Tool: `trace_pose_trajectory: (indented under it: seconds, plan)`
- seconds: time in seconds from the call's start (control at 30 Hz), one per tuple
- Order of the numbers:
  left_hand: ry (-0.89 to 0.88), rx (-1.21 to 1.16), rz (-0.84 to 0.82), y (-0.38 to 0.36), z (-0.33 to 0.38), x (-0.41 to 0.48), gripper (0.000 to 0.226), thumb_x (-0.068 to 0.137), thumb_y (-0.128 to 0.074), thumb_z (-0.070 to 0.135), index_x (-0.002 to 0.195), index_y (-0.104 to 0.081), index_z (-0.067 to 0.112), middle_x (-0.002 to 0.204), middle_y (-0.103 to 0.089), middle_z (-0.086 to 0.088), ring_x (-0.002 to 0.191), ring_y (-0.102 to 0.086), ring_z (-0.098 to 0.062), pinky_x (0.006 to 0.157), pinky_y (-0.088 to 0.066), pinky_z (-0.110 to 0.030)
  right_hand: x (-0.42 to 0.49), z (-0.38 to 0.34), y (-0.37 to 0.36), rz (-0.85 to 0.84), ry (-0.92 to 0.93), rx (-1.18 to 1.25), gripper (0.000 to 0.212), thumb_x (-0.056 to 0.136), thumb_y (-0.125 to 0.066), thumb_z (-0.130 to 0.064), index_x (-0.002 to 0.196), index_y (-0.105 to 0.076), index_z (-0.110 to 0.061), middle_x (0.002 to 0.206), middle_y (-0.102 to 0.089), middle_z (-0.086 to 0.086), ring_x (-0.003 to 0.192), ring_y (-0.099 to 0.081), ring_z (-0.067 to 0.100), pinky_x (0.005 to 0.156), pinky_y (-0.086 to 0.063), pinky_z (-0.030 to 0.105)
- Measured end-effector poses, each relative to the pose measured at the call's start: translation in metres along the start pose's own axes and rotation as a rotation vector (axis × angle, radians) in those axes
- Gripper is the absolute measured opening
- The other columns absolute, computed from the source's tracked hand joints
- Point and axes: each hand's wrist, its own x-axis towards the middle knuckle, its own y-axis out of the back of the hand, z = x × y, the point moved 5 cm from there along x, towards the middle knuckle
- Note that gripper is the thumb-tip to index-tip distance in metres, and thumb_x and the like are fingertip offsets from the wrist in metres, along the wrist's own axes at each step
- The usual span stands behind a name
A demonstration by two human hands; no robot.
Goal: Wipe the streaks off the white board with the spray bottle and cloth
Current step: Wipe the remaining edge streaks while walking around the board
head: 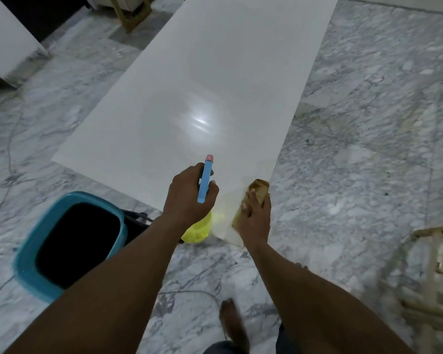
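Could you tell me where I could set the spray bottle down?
The white board is bare beyond its near edge; so is the marble floor between it and the wooden frame. That edge is crowded: left hand, spray bottle, right hand, cloth, blue bucket.

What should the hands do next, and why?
Probably squeeze the trigger. The left hand grips the spray bottle, nozzle aimed over the white board, where streaks show in the shine; the right hand holds the cloth on the near corner, ready to wipe.
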Motion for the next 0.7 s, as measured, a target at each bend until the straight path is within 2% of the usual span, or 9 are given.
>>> trace_pose_trajectory:
  seconds: [0.13,0.2,0.3,0.4,0.47,0.53,0.6,0.7]
  plan:
    - [-0.007,-0.026,-0.018,-0.001,-0.009,-0.022,0.028,0.088,-0.058,0.032,0.106,-0.067,0.013,0.086,-0.070,-0.005,0.065,-0.062,-0.026,0.069,-0.057,-0.045,-0.042,0.016,-0.007,0.073,0.050,0.057,0.045,0.100,-0.054,-0.016,0.143,-0.054,-0.030,0.164,-0.028,0.007,0.148,-0.032,0.024,0.112,-0.035,0.034]
    - [-0.020,-0.036,-0.025,-0.004,-0.009,-0.029,0.027,0.088,-0.059,0.031,0.106,-0.067,0.013,0.085,-0.069,-0.005,0.063,-0.063,-0.026,0.068,-0.057,-0.045,-0.057,0.026,-0.009,0.108,0.089,0.059,0.042,0.099,-0.056,-0.015,0.139,-0.059,-0.027,0.161,-0.035,0.010,0.145,-0.038,0.026,0.108,-0.036,0.029]
    - [-0.037,-0.050,-0.027,-0.006,-0.011,-0.042,0.023,0.089,-0.063,0.026,0.106,-0.067,0.011,0.087,-0.070,-0.006,0.065,-0.064,-0.026,0.068,-0.057,-0.046,-0.076,0.036,-0.012,0.132,0.111,0.103,0.040,0.098,-0.059,-0.014,0.136,-0.062,-0.025,0.157,-0.042,0.011,0.139,-0.047,0.026,0.105,-0.043,0.028]
    - [-0.037,-0.043,-0.026,-0.007,-0.013,-0.051,0.017,0.091,-0.068,0.019,0.106,-0.067,0.012,0.086,-0.070,-0.006,0.064,-0.063,-0.024,0.067,-0.057,-0.044,-0.105,0.046,-0.012,0.142,0.175,0.105,0.047,0.094,-0.060,-0.002,0.136,-0.062,-0.024,0.154,-0.046,0.011,0.135,-0.052,0.023,0.102,-0.044,0.018]
    - [-0.027,-0.044,-0.029,-0.008,-0.015,-0.054,0.017,0.092,-0.069,0.019,0.107,-0.067,0.012,0.087,-0.070,-0.005,0.065,-0.063,-0.024,0.067,-0.057,-0.043,-0.125,0.054,-0.011,0.119,0.284,0.097,0.055,0.092,-0.058,0.006,0.137,-0.061,-0.025,0.152,-0.048,0.009,0.136,-0.051,0.019,0.104,-0.049,0.023]
    - [-0.026,-0.030,-0.031,-0.008,-0.015,-0.056,0.017,0.092,-0.069,0.018,0.108,-0.067,0.012,0.088,-0.070,-0.006,0.066,-0.064,-0.024,0.068,-0.057,-0.043,-0.132,0.060,-0.006,0.101,0.340,0.045,0.057,0.091,-0.057,0.007,0.137,-0.062,-0.026,0.149,-0.053,0.006,0.130,-0.056,0.019,0.098,-0.055,0.029]
    - [-0.036,-0.018,-0.038,-0.009,-0.013,-0.060,0.016,0.092,-0.069,0.018,0.107,-0.067,0.012,0.087,-0.069,-0.006,0.066,-0.063,-0.024,0.068,-0.057,-0.043,-0.133,0.067,0.001,0.070,0.330,-0.053,0.057,0.089,-0.057,0.007,0.134,-0.065,-0.028,0.146,-0.057,0.003,0.123,-0.061,0.018,0.090,-0.056,0.027]
    - [-0.049,-0.013,-0.053,-0.007,-0.009,-0.065,0.016,0.092,-0.069,0.019,0.106,-0.066,0.012,0.084,-0.068,-0.005,0.064,-0.062,-0.023,0.067,-0.057,-0.043,-0.135,0.075,0.012,-0.060,0.298,-0.188,0.050,0.090,-0.056,0.004,0.131,-0.066,-0.024,0.140,-0.061,-0.002,0.124,-0.059,0.013,0.095,-0.051,0.022]
